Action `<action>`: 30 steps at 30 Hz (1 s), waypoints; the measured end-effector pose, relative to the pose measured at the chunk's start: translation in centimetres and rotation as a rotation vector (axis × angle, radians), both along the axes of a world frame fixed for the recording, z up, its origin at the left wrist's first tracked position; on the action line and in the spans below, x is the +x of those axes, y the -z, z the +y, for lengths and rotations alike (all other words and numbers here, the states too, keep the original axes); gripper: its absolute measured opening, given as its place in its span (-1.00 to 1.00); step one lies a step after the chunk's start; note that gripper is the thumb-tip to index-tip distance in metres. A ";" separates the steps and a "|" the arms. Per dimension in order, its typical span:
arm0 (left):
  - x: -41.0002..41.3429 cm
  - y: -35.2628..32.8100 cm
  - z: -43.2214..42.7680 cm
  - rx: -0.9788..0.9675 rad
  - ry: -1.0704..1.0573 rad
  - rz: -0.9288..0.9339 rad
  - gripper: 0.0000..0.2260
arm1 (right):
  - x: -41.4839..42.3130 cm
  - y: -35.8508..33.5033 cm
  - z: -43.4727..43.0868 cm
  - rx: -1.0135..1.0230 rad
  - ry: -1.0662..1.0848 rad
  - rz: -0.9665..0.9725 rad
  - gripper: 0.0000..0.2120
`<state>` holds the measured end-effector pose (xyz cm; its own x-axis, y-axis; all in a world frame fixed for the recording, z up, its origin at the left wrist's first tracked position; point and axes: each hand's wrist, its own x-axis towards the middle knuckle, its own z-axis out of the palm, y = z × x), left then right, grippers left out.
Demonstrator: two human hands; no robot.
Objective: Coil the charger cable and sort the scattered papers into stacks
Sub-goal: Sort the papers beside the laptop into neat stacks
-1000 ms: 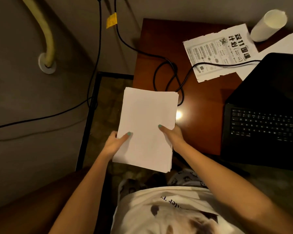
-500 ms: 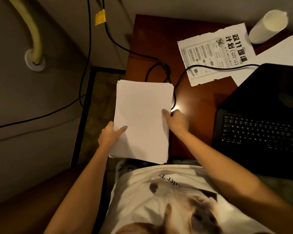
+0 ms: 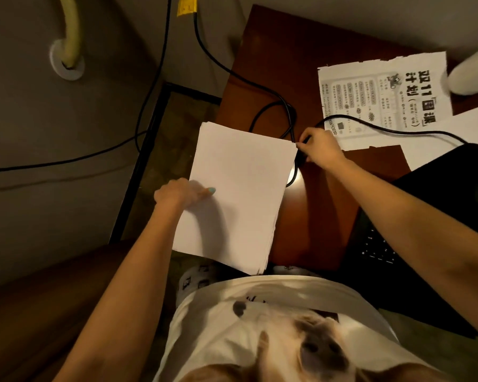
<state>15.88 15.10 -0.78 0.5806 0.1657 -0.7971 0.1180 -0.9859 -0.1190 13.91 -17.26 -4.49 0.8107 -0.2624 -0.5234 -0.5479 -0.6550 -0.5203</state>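
Note:
A thick stack of blank white paper point(image 3: 238, 194) lies at the left end of the brown table point(image 3: 315, 224), overhanging its front and left edges. My left hand point(image 3: 181, 193) holds the stack's left edge, thumb on top. A black charger cable point(image 3: 271, 111) loops on the table behind the stack and runs right over a printed sheet point(image 3: 381, 97) toward the laptop point(image 3: 436, 216). My right hand point(image 3: 319, 147) pinches the cable just off the stack's far right corner. Another white sheet point(image 3: 453, 130) lies partly under the laptop.
A white cup point(image 3: 472, 70) lies at the table's far right. More black wires point(image 3: 155, 78) hang down the wall on the left, one with a yellow tag point(image 3: 186, 5). A black metal frame point(image 3: 141, 166) stands left of the table. A pale pipe point(image 3: 69, 31) enters the wall.
My right hand left the stack's right edge, moved up and took hold of the black cable. The stack shifted further onto the table; my left hand stays on it.

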 end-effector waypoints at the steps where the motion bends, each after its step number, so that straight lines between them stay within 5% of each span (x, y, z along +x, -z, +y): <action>1: 0.7 -0.2 -0.9 -0.014 0.000 -0.039 -0.21 | 0.3 0.0 -0.1 -0.013 -0.013 0.014 -0.88; 5: 4.2 0.5 -4.5 -0.588 -0.290 -0.253 -0.20 | 2.4 -0.6 -0.5 -0.023 -0.110 0.095 -0.83; 7: 5.8 1.0 -5.7 -0.729 -0.320 -0.278 -0.13 | 3.8 -0.9 -1.4 -0.085 -0.115 0.067 -0.84; 15: 7.5 2.7 -6.3 -0.565 -0.131 -0.251 -0.34 | 9.3 -1.4 -6.6 -0.222 0.171 -0.051 -0.79; 20: 6.6 2.5 -6.6 -0.695 -0.373 -0.273 -0.18 | 5.0 -2.6 -3.4 -0.210 0.153 -0.181 -0.59; 25: 5.1 1.9 -6.5 -0.705 -0.419 -0.271 -0.32 | -1.5 -1.6 3.2 0.103 0.158 -0.129 -0.53; 30: 4.7 1.3 -4.7 -0.752 -0.413 -0.185 -0.48 | -3.9 -1.1 7.5 0.252 0.516 -0.134 -0.32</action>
<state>20.55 10.44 -2.09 0.7213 -0.1402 -0.6783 0.4355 -0.6697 0.6015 10.04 -9.81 -3.34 0.6745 -0.5214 -0.5226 -0.6817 -0.1681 -0.7121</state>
